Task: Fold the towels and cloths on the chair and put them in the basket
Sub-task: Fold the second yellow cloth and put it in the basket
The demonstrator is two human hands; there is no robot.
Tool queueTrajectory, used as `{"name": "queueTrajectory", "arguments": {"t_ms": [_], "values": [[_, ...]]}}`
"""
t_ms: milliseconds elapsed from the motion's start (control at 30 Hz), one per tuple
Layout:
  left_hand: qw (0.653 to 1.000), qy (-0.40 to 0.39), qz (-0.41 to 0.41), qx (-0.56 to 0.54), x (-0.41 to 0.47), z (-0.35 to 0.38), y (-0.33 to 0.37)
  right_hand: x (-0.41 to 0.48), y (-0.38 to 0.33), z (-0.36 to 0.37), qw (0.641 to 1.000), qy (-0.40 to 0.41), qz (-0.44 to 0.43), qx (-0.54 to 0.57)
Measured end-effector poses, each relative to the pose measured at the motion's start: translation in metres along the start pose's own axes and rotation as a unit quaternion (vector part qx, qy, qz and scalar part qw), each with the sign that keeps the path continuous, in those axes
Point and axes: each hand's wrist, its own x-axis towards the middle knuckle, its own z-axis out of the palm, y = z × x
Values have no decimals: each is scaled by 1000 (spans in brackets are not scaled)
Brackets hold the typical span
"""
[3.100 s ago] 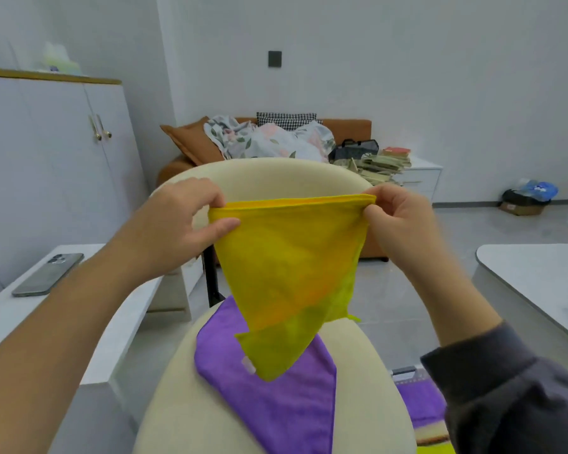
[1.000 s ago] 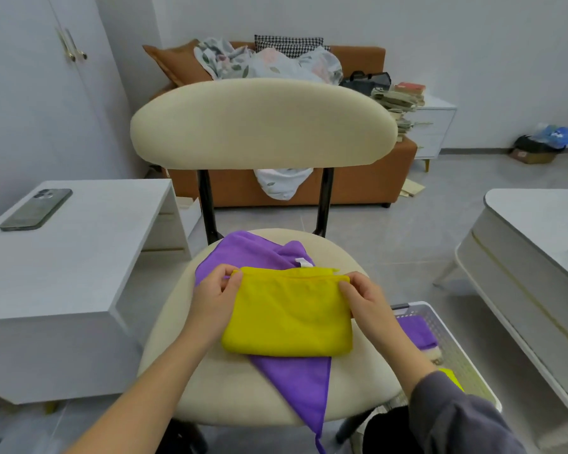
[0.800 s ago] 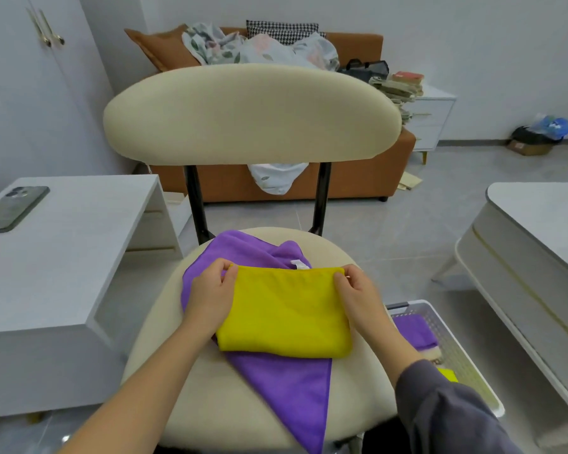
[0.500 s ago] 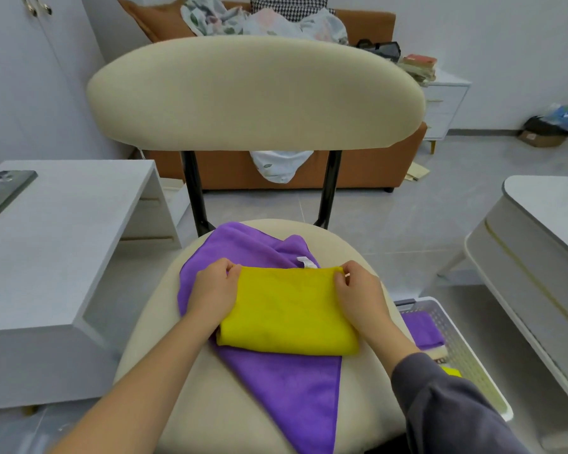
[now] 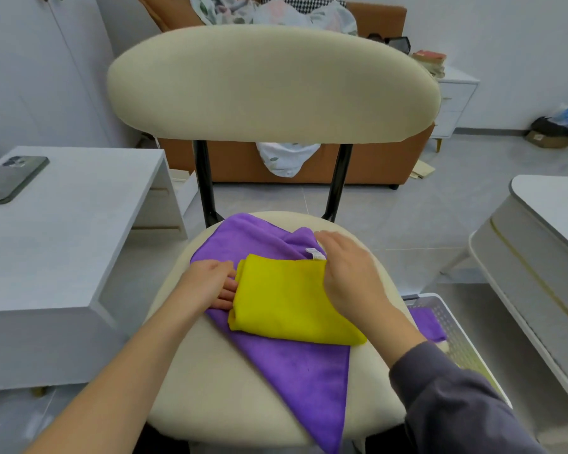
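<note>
A folded yellow cloth [image 5: 282, 303] lies on a spread purple towel [image 5: 302, 371] on the cream chair seat [image 5: 217, 398]. My left hand [image 5: 210, 285] rests at the cloth's left edge, its fingertips tucked against or under the fold. My right hand [image 5: 348, 273] lies flat, fingers straight, over the cloth's upper right corner, a little blurred. A white basket [image 5: 453, 326] stands on the floor right of the chair, with a folded purple cloth [image 5: 428, 322] inside.
The chair's wide backrest [image 5: 269, 86] rises just behind the towels. A white side table [image 5: 63, 224] with a phone [image 5: 12, 178] stands at the left. Another white table [image 5: 545, 237] is at the right. A brown sofa [image 5: 368, 158] is behind.
The yellow cloth came down from the air onto the purple towel, folded. In the last half second my right hand let go of its corner and now lies flat across it.
</note>
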Motion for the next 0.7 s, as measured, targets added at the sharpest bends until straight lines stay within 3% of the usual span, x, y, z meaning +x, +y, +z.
{"name": "queueTrajectory", "arguments": {"t_ms": [133, 233, 500, 700], "values": [[998, 5, 42, 40, -27, -14, -13, 13, -31, 21, 975, -213, -67, 12], [997, -54, 33, 39, -46, -17, -23, 19, -38, 40, 955, -289, -70, -16], [973, -210, 37, 92, -57, -21, -30, 16, -39, 59, 954, -276, -88, -82], [960, -243, 38, 134, -57, -32, -33, 10, -38, 66, 962, -245, -88, -77]]}}
